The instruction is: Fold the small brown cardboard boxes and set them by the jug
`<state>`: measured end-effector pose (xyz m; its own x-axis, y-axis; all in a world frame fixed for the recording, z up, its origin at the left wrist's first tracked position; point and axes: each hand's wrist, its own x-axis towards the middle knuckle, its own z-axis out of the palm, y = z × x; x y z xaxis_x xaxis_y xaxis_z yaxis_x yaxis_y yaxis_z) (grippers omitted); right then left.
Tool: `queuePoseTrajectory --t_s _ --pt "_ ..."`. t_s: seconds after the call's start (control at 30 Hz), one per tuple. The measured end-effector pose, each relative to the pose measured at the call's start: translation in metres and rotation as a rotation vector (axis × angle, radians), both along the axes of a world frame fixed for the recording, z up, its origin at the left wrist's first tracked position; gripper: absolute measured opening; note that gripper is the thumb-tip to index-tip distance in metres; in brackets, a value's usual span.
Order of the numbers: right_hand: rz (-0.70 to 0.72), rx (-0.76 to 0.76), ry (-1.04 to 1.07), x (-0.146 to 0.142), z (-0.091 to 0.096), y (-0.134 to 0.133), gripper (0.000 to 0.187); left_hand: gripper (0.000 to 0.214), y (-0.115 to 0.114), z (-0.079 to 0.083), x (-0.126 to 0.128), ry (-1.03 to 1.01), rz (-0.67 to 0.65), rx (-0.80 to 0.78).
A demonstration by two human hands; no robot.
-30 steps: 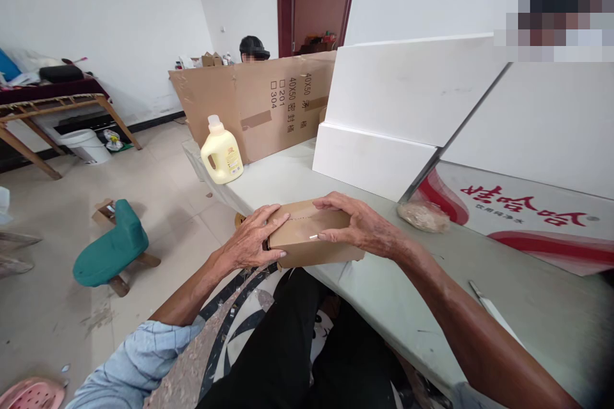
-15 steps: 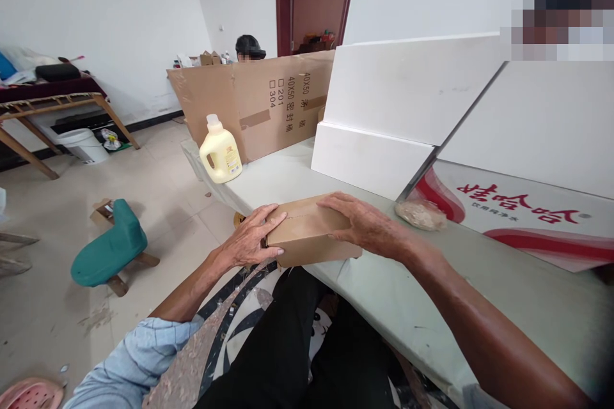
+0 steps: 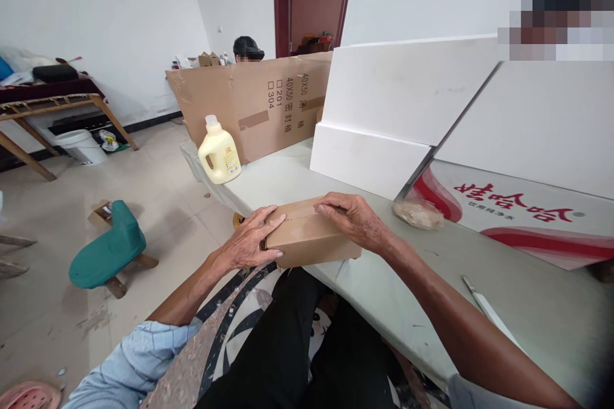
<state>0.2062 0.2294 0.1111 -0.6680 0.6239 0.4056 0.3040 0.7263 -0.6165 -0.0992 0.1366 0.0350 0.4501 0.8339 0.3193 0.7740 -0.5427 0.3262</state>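
Observation:
A small brown cardboard box (image 3: 307, 236) lies at the near edge of a pale green table (image 3: 432, 294). My left hand (image 3: 249, 244) grips the box's left end, thumb under and fingers over the top. On the right part of the lid my right hand (image 3: 352, 218) presses down, fingers curled toward the centre seam. Both flaps look closed.
A yellow detergent bottle (image 3: 219, 151) stands at the table's far corner. White boards (image 3: 407, 108) and a large cardboard sheet (image 3: 254, 102) wall the table's back. A plastic bag (image 3: 418, 214) and a thin blade-like strip (image 3: 484, 310) lie on the table. A green stool (image 3: 108, 249) sits on the floor; a person's head (image 3: 247, 49) shows behind the cardboard.
My right hand has slid left along the box top, toward the seam. The left hand and the box have barely moved.

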Motion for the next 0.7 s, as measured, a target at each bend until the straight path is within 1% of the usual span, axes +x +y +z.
queuePoseTrajectory --t_s 0.03,0.07,0.17,0.2,0.23,0.27,0.33,0.4,0.43,0.5,0.57,0.7 --pt "0.025 -0.013 -0.036 0.002 0.002 -0.001 0.034 0.090 0.000 0.000 0.000 0.004 0.002 0.002" --pt "0.045 -0.021 -0.086 0.004 0.004 -0.002 0.038 0.090 0.000 -0.001 0.000 0.008 0.002 0.004" --pt "0.029 0.024 -0.260 0.005 0.003 -0.003 0.072 0.090 0.001 -0.002 0.000 0.015 -0.002 0.013" --pt "0.010 0.064 -0.298 0.003 0.000 -0.003 0.076 0.090 0.001 -0.002 0.000 0.016 -0.005 0.016" --pt "-0.005 0.110 -0.318 0.000 -0.003 -0.002 0.073 0.090 0.000 -0.002 0.000 0.016 -0.006 0.020" --pt "-0.012 0.155 -0.322 -0.004 -0.006 -0.002 0.065 0.091 0.000 -0.002 0.000 0.015 -0.008 0.024" --pt "-0.002 0.226 -0.297 -0.011 -0.011 0.000 0.039 0.091 -0.001 -0.002 0.001 0.015 -0.011 0.030" --pt "0.023 0.258 -0.258 -0.016 -0.015 0.001 0.013 0.090 -0.003 -0.003 0.001 0.017 -0.016 0.036" --pt "0.030 0.268 -0.237 -0.018 -0.016 0.001 0.011 0.090 -0.004 -0.003 0.001 0.019 -0.020 0.041" --pt "0.040 0.288 -0.203 -0.019 -0.017 0.002 0.020 0.090 -0.006 -0.004 0.001 0.021 -0.026 0.050" --pt "0.043 0.313 -0.174 -0.017 -0.017 0.000 0.023 0.091 -0.006 -0.007 0.001 0.018 -0.035 0.063" --pt "0.067 0.345 -0.087 -0.012 -0.019 -0.011 0.024 0.093 -0.009 -0.014 0.002 -0.016 -0.056 0.114"
